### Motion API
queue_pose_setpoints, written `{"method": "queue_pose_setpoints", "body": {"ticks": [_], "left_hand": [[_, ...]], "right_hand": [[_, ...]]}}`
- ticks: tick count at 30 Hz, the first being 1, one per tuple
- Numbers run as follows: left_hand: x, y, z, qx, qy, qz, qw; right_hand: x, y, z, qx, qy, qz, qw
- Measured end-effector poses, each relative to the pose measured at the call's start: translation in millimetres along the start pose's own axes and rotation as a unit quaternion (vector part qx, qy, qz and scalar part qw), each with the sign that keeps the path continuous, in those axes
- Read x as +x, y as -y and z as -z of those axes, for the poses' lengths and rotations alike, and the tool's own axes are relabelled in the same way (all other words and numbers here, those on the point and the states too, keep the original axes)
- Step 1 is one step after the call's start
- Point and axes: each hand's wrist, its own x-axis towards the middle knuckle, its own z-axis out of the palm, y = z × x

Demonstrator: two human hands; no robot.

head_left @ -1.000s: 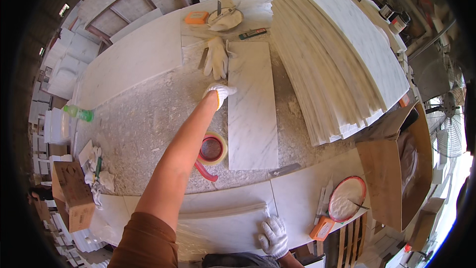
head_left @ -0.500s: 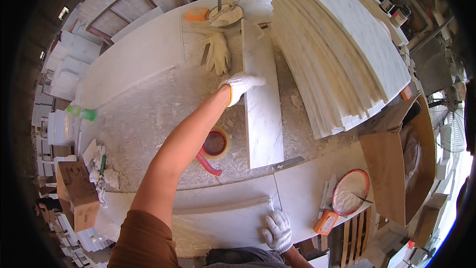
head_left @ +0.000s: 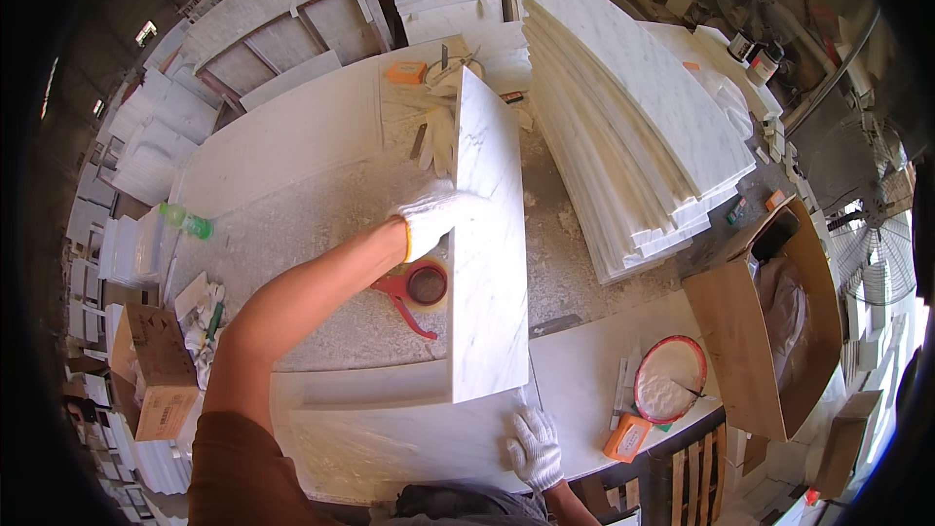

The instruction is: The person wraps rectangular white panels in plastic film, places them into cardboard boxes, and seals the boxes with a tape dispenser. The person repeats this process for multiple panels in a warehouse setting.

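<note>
A long white marble slab (head_left: 492,282) with grey veins is tilted up off the worktable, its near end over the slab at the table's front. My left hand (head_left: 433,219), in a white knit glove, is closed on its left edge; the fingertips are partly blurred against the stone. My right hand (head_left: 536,450), also gloved, lies with its fingers stretched out at the right end of the near marble slab (head_left: 390,443), holding nothing. Just below my left wrist is a tape dispenser (head_left: 425,287) with a red handle. An empty work glove (head_left: 440,141) lies farther back, partly hidden by the raised slab.
A tall stack of marble slabs (head_left: 623,146) stands to the right. Near the front right are a red-rimmed bowl of white paste (head_left: 670,380), an orange box (head_left: 627,438) and an open carton (head_left: 730,341). Another carton (head_left: 161,370) and a green bottle (head_left: 187,221) are at left.
My left hand has lifted and tilted the long slab, bringing it toward me and slightly left, over the near slab. My right hand has barely moved.
</note>
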Motion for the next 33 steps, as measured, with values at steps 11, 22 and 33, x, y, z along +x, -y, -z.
{"method": "queue_pose_setpoints", "body": {"ticks": [11,22,33], "left_hand": [[-243,61,28,0.19,-0.066,-0.039,0.979],[-310,194,-8,0.695,-0.147,-0.255,0.656],[-324,281,-53,0.712,-0.174,-0.352,0.582]], "right_hand": [[-8,0,-7,0.04,-0.044,0.013,0.998],[-27,-13,-31,0.139,-0.123,-0.071,0.98],[-39,-42,-30,0.179,-0.082,-0.143,0.97]]}}
